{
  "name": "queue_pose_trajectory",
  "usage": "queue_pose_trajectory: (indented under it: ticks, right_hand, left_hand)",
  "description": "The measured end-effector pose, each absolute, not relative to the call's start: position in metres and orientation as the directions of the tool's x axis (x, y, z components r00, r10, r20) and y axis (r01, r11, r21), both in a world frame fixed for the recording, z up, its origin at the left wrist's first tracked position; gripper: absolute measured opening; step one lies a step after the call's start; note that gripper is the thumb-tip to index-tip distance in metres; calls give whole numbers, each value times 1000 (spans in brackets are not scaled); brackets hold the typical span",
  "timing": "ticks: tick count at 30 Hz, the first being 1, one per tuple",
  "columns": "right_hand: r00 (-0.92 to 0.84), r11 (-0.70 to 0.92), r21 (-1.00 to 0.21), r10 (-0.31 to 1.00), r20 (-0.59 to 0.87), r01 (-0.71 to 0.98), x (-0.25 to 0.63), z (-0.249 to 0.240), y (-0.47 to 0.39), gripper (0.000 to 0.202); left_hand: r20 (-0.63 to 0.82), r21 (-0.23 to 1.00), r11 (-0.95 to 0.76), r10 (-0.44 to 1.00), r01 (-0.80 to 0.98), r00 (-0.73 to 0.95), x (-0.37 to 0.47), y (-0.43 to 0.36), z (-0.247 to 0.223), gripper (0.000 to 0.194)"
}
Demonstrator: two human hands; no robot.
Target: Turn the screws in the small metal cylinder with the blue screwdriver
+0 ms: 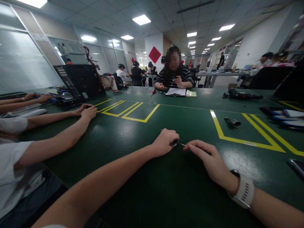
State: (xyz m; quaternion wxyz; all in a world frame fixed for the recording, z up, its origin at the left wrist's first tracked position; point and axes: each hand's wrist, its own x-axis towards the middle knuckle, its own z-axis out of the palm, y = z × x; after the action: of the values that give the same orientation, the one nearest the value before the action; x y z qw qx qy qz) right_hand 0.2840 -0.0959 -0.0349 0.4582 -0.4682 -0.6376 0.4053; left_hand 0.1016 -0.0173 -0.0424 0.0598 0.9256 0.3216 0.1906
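My left hand (165,142) is closed around a small dark metal cylinder (174,142), whose round open end faces right; most of it is hidden in the fingers. A thin metal rod (182,144) runs between that end and the fingertips of my right hand (205,153), which pinch it. Whether the rod is inside the cylinder or only against it, I cannot tell. Another metal part with a cup-like round end (232,123) lies farther right on the green tabletop (133,177), inside a yellow taped outline (247,144).
To my left, a person's hands (87,111) are together over the table. Across from me sits a person (174,76) with a clipboard (176,92). A black power tool (242,94) lies at the back right, a phone (297,167) at the right edge. A computer case (79,82) stands back left.
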Motion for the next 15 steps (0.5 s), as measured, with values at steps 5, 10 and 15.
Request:
queue_pose_trajectory:
  ticks: [5,10,15]
  right_hand:
    - [-126,51,-991,990,67,-124,290,-43,-84,19]
    - [-118,1,-974,993,29,-228,289,-44,-83,18]
    - [-80,71,-989,993,81,-126,286,-42,-88,18]
  left_hand:
    - [312,313,-782,620,539,720,101,-17,-41,8]
    - [304,465,-733,659,497,688,101,-13,-42,13]
    - [303,395,-745,658,537,689,102,-15,-42,10]
